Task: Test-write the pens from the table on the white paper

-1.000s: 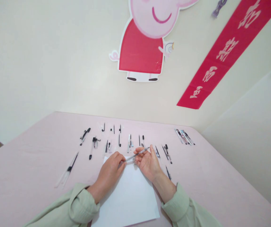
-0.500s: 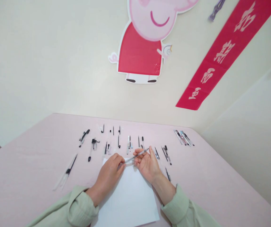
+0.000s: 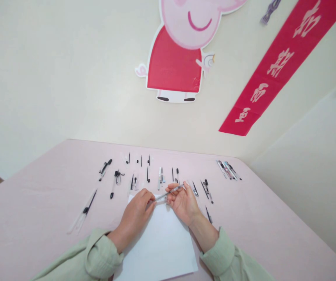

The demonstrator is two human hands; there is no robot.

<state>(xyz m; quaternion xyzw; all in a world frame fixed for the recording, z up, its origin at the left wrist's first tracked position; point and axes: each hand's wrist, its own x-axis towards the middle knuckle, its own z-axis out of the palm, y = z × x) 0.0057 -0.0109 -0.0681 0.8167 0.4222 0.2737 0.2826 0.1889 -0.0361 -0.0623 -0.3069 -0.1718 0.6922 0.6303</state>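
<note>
Between my two hands, over the top of a white sheet of paper [image 3: 162,246], slants a thin translucent pen [image 3: 169,192]. My left hand [image 3: 138,208] pinches its lower left end. The upper right end rests in the fingers of my right hand [image 3: 184,203], which is turned palm up with thumb and fingers closed about it. Whether the pen has its refill inside is too small to make out. Just beyond my hands lie pen parts, among them a black refill and cap [image 3: 177,175] and a pale pen barrel [image 3: 159,179].
Several taken-apart pens lie in rows on the pink table [image 3: 244,230]. At the left are a clear barrel with a dark refill [image 3: 90,203] and a black-capped pen [image 3: 106,168]. A bundle of pens [image 3: 228,170] lies at the back right. A wall stands behind the table.
My hands and the pen keep almost the same pose. The whole view has shifted very slightly.
</note>
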